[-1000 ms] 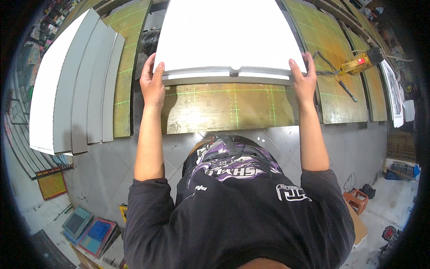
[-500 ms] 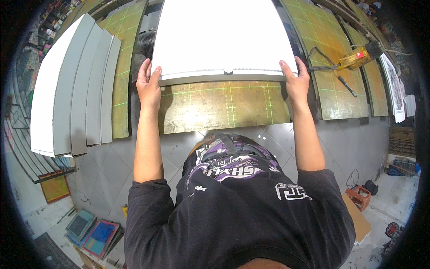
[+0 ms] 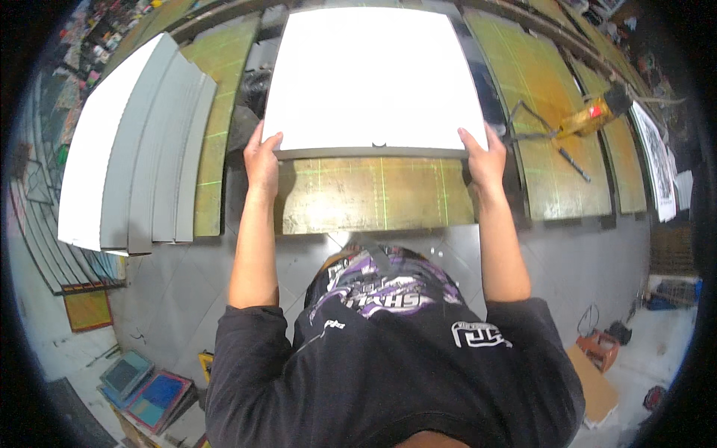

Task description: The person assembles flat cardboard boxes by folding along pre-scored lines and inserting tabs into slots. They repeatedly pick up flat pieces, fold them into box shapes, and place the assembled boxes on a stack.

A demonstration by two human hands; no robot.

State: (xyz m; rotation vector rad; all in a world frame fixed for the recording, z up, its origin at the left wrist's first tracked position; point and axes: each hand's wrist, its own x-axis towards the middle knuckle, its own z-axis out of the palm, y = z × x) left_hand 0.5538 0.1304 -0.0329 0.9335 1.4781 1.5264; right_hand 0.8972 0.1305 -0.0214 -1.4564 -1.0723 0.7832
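Note:
A flat white box [image 3: 377,82] with a grey front side and a small dark notch in its near edge lies level before me, over a yellow-green board [image 3: 366,198] marked with bright green lines. My left hand [image 3: 262,164] grips its near left corner, thumb on top and fingers along the side. At the near right corner my right hand [image 3: 485,160] holds it the same way. The undersides of the fingers are hidden. Whether the box rests on the board or is slightly raised, I cannot tell.
Several white and grey boxes [image 3: 142,149] lean together at the left. On the right-hand board [image 3: 549,194] lie a yellow power tool [image 3: 594,116] with a cord and a dark pen-like stick [image 3: 573,163]. Framed screens [image 3: 153,396] sit low at the left.
The view has shifted, so the box's far edge now shows. The box looks slightly smaller and sits lower in the picture. Both hands keep their hold on its near corners.

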